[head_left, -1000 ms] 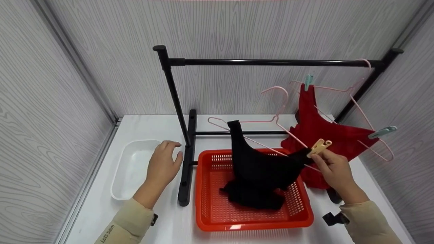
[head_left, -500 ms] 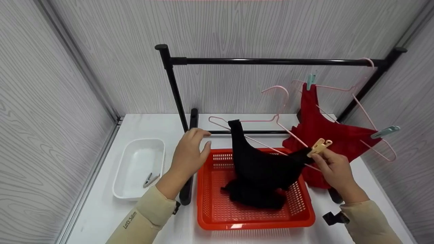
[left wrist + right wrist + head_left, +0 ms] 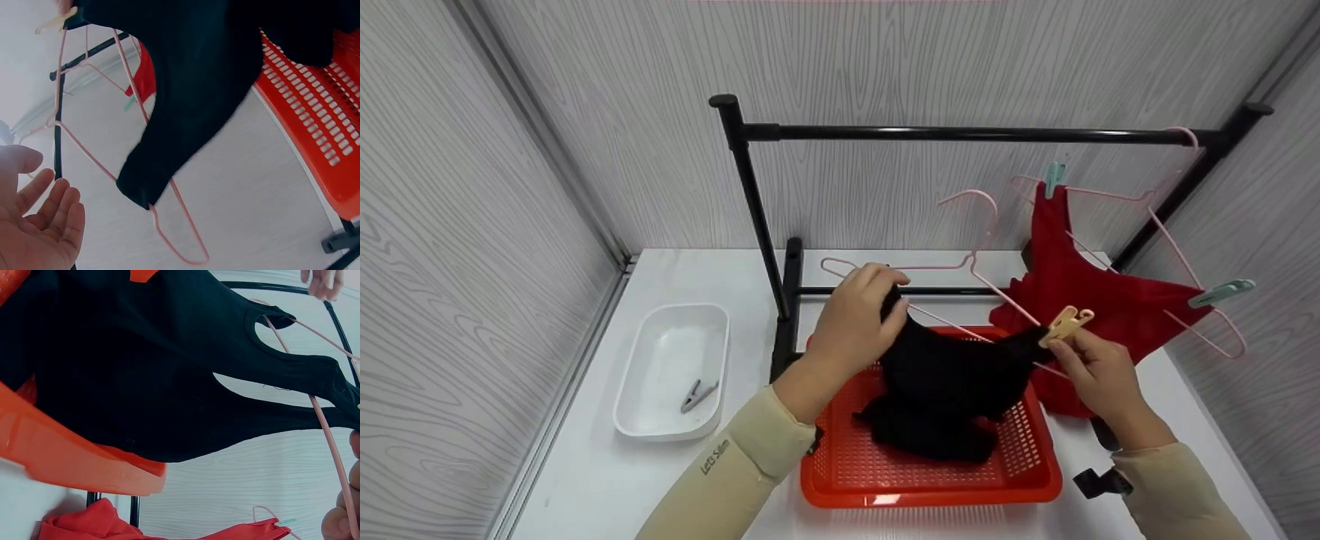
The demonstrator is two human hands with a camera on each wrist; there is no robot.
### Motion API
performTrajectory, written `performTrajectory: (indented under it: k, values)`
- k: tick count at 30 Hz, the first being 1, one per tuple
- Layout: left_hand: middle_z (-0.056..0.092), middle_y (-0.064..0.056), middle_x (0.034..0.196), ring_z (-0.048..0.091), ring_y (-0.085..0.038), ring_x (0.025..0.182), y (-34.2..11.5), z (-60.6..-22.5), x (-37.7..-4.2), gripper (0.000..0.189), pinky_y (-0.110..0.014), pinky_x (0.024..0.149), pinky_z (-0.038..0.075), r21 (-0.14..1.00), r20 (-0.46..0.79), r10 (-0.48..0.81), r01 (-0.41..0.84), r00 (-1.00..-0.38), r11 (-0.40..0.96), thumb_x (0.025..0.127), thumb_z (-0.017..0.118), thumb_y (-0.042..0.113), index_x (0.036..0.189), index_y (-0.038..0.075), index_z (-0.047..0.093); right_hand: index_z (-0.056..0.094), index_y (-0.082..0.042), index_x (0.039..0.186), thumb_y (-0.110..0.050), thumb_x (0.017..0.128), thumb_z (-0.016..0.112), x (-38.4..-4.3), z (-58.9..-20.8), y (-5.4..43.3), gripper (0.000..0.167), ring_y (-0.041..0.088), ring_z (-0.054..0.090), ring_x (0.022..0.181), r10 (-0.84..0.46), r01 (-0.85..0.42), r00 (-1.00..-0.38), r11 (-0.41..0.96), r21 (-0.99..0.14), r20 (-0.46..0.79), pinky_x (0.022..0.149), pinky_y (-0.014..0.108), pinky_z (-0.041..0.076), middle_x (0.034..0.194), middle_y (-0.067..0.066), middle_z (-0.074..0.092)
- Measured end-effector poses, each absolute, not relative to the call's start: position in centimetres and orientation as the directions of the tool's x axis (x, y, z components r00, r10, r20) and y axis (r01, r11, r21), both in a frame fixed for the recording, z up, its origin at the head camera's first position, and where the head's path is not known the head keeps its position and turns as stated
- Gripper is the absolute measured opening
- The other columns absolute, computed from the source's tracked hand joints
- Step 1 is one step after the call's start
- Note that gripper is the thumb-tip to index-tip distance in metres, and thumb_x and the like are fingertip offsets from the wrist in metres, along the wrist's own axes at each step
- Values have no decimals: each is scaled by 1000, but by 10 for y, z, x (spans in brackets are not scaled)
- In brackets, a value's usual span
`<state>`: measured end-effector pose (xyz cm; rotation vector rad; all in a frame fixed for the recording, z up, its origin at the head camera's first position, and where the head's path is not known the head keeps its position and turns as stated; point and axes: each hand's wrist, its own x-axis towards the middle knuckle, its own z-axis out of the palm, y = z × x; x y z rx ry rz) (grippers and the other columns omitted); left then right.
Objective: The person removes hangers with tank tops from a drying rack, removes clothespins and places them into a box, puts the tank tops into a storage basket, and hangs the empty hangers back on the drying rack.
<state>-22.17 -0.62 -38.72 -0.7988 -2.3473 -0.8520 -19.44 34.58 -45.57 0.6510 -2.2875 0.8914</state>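
Note:
My right hand (image 3: 1102,375) pinches a yellow clothespin (image 3: 1065,328) at one shoulder strap of a black tank top (image 3: 945,375). Both straps of the top lie over the arms of a pink hanger (image 3: 973,256), whose hook stands up free. In the head view my left hand (image 3: 851,315) overlaps the other strap. The left wrist view shows that hand (image 3: 42,219) with loose fingers, apart from the strap end (image 3: 143,180). The top's lower part droops into a red basket (image 3: 930,499).
A black rack (image 3: 960,133) spans the back. From its right end hangs a red garment (image 3: 1095,315) on another pink hanger, with teal clothespins (image 3: 1222,293) at its straps. At left, a white tray (image 3: 660,433) holds a grey clothespin (image 3: 699,395).
My left hand has moved right from beside the white tray to the tank top's left strap, uncovering the grey clothespin. The right hand keeps its pinch on the yellow clothespin.

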Motion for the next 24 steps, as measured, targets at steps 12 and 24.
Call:
performTrajectory:
  k: [12,24]
  values:
    - [67,-1,116,60,-17,110,52,-377,-220,24,-24,102,43,298,623,457,733,-635,612,98,61,21,119,10,66,73,-5,95,2,90,70,-197,-457,341,10,3,47,59,-215,-573,-762,665,-479,611,55,13,40,68,-7,58]
    - [67,2,121,62,-12,112,101,-369,-221,31,-20,101,44,197,598,547,769,-586,608,99,59,27,125,11,65,74,-5,95,3,89,70,-196,-454,337,11,4,49,61,-210,-560,-768,679,-475,606,59,12,42,70,-7,61]
